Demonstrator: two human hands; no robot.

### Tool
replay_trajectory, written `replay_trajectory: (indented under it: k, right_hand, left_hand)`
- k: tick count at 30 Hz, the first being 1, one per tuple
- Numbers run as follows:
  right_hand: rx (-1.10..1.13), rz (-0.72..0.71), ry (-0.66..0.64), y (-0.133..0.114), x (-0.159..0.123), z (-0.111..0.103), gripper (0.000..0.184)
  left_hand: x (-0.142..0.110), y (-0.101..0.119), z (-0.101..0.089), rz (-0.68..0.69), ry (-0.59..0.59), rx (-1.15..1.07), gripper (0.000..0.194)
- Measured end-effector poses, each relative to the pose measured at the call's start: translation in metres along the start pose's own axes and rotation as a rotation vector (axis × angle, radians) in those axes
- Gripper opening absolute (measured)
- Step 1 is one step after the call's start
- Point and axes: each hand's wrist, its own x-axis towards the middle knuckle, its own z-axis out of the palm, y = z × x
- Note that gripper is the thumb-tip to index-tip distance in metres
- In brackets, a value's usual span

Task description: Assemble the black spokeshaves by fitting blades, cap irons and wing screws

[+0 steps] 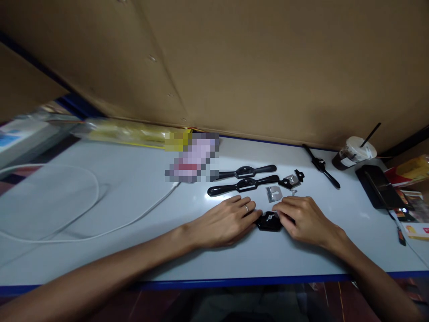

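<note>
Down at the front of the glossy white table point(295, 261), the stubby, shiny black, metal-looking tool body point(269, 222) sits right between the two hands. The left hand point(231, 219) lies over its left end, fingers fairly straight and close together. The right hand point(306, 221) has thumb and fingertips bunched narrow at the other end; can't tell if anything's pinched in there, or how firm either grip is.

My worry: slick part on slick surface, so an uneven push could skid or twist it. The flat silver metal plate with a slot point(274, 194) lies just beyond, and if its edge is sharp, a slip could nick a knuckle. Same slip could flick away that tiny silver metal piece point(294, 192) beside it, easily lost.
</note>
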Motion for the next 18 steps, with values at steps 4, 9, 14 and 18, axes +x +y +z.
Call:
replay_trajectory:
  k: [4,9,14,18]
  right_hand:
    - [-0.014,-0.004,-0.017,-0.0010,-0.0002,0.0000,0.027]
    - [-0.010,-0.005,-0.037,-0.0022,0.0006,-0.0002,0.028]
    - [-0.024,-0.024,-0.036,-0.0028,0.0006,-0.0014,0.026]
    - [-0.078,-0.071,-0.032,-0.0030,0.0011,0.0007,0.024]
  left_hand:
    - [-0.0003,0.0007,-0.0016,0.027,-0.008,0.023,0.020]
    - [-0.0006,0.0002,-0.0024,0.045,-0.019,0.042,0.018]
    - [-0.0001,0.0005,-0.0031,0.035,-0.029,0.048,0.017]
    - [0.0001,0.0008,-0.0034,0.034,-0.026,0.044,0.018]
